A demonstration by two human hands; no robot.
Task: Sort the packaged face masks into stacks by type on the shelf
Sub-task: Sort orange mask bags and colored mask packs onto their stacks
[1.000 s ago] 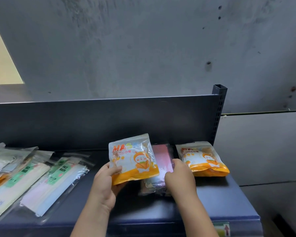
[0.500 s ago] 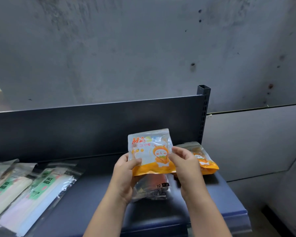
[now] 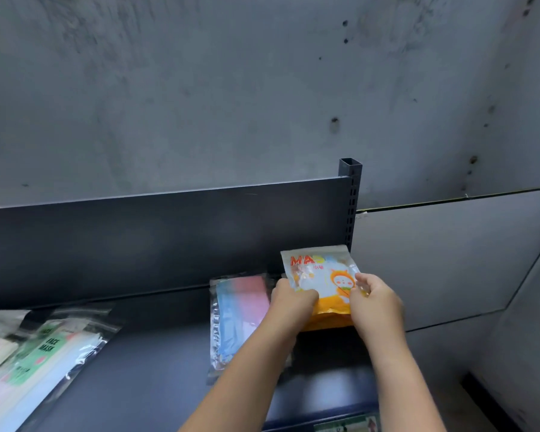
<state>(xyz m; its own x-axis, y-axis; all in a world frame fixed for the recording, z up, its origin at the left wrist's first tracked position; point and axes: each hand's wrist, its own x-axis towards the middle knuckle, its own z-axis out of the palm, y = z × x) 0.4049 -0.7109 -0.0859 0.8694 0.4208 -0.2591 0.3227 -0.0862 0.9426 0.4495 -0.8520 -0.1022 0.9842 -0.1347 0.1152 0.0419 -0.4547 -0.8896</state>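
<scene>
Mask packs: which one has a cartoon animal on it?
The orange pack held by both hands at the shelf's right end. The clear pack beside it shows only plain pink and blue masks.

Head cam, close, facing fwd-down over shelf [image 3: 169,353] toward wall [image 3: 231,104].

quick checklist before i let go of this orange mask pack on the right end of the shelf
1. Both hands on the pack: ok. The left hand and right hand pinch the orange mask pack at its sides.
2. Pack over the right end of the shelf, by the upright post: ok.
3. Matching orange pack underneath: cannot tell, the held pack and hands hide that spot.
4. Clear of the pink and blue mask pack: cannot tell; that one lies just to the left, and the left hand covers the gap.
5. Pack flat on the stack: cannot tell, its lower edge is hidden.
</scene>
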